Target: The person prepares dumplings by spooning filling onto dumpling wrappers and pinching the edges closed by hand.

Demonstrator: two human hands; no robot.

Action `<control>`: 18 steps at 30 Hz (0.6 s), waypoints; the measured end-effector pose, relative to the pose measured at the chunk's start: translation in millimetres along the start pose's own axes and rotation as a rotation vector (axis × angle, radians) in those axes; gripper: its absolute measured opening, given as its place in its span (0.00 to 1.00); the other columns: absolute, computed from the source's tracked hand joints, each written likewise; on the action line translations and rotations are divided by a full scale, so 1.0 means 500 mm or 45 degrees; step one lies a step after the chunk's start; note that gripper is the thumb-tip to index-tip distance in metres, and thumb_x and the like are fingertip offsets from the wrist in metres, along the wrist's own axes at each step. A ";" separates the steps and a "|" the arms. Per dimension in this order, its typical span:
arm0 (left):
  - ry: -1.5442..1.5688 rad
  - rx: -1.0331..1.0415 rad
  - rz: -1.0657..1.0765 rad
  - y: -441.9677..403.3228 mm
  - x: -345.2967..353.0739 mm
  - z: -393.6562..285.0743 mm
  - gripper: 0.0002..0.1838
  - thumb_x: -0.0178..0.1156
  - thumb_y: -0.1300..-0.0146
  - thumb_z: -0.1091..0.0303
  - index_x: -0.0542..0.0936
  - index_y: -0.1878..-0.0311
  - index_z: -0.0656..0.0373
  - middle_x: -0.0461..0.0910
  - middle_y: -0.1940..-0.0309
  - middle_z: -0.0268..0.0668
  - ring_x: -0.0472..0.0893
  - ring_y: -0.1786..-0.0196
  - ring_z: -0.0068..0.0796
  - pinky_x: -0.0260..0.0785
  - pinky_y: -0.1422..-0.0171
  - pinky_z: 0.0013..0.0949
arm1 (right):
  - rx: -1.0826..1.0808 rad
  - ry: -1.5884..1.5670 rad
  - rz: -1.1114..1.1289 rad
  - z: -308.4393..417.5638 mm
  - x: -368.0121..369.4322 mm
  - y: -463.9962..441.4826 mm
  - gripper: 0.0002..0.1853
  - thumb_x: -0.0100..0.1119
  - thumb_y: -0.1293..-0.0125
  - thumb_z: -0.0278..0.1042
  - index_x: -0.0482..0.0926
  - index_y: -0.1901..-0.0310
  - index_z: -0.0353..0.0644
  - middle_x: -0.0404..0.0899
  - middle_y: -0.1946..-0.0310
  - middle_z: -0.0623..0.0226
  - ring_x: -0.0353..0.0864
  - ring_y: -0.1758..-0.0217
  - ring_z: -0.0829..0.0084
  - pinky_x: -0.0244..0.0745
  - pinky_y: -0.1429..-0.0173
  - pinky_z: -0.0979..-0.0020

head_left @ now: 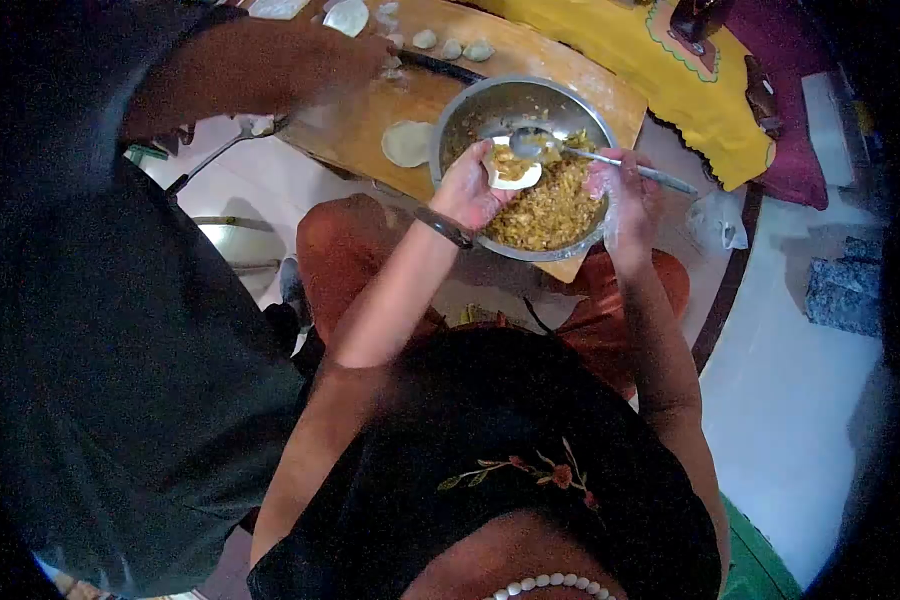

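Note:
My left hand (467, 190), with a dark bangle at its wrist, holds a round dough wrapper (520, 182) cupped in the palm. Some yellowish filling lies on the wrapper. In my right hand (628, 198) is the handle of a metal spoon (660, 178); its bowl end is over the wrapper. Both hands are above a large steel mixing bowl (450, 118) with chopped filling (542, 218) inside. A flat dough wrapper (407, 144) lies on the wooden board (355, 130), just left of the bowl.
At the left, another person's arm (260, 75) reaches across the board, the hand blurred. Small dough pieces (451, 48) and more wrappers (346, 17) lie along its far side. A yellow cloth (590, 40) is beyond, and a clear plastic bag (718, 220) sits at the right.

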State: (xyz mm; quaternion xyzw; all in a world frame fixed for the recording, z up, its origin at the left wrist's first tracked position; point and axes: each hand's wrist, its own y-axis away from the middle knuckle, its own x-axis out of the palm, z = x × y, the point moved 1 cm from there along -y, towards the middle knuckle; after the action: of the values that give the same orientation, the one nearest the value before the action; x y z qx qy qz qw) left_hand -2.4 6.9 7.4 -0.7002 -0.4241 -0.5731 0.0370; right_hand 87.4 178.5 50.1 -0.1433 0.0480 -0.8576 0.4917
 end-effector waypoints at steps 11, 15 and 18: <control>-0.137 -0.045 -0.015 0.001 0.008 0.013 0.21 0.32 0.27 0.61 0.66 0.42 0.63 0.71 0.47 0.48 0.73 0.44 0.41 0.69 0.39 0.44 | 0.227 0.196 0.067 -0.038 -0.004 0.012 0.15 0.42 0.29 0.38 0.75 0.61 0.35 0.79 0.72 0.61 0.77 0.74 0.75 0.71 0.67 0.74; -0.131 -0.047 0.005 -0.014 -0.005 0.018 0.20 0.33 0.27 0.59 0.70 0.47 0.62 0.73 0.51 0.45 0.78 0.51 0.38 0.76 0.49 0.40 | 0.163 0.360 0.087 -0.034 0.001 0.013 0.14 0.42 0.29 0.36 0.75 0.61 0.35 0.78 0.74 0.62 0.76 0.75 0.77 0.71 0.68 0.74; -0.100 -0.032 -0.028 -0.005 0.002 0.016 0.18 0.35 0.27 0.61 0.70 0.47 0.61 0.73 0.51 0.43 0.78 0.51 0.36 0.77 0.49 0.39 | 0.188 0.355 0.085 -0.015 0.014 0.016 0.13 0.42 0.29 0.34 0.75 0.61 0.34 0.77 0.76 0.64 0.75 0.76 0.78 0.71 0.69 0.75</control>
State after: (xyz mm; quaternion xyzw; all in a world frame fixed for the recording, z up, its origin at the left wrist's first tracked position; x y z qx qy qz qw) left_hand 1.9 13.3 4.4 -0.7179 -0.4257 -0.5508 0.0050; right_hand 88.4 168.2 42.5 0.0155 0.0573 -0.8536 0.5175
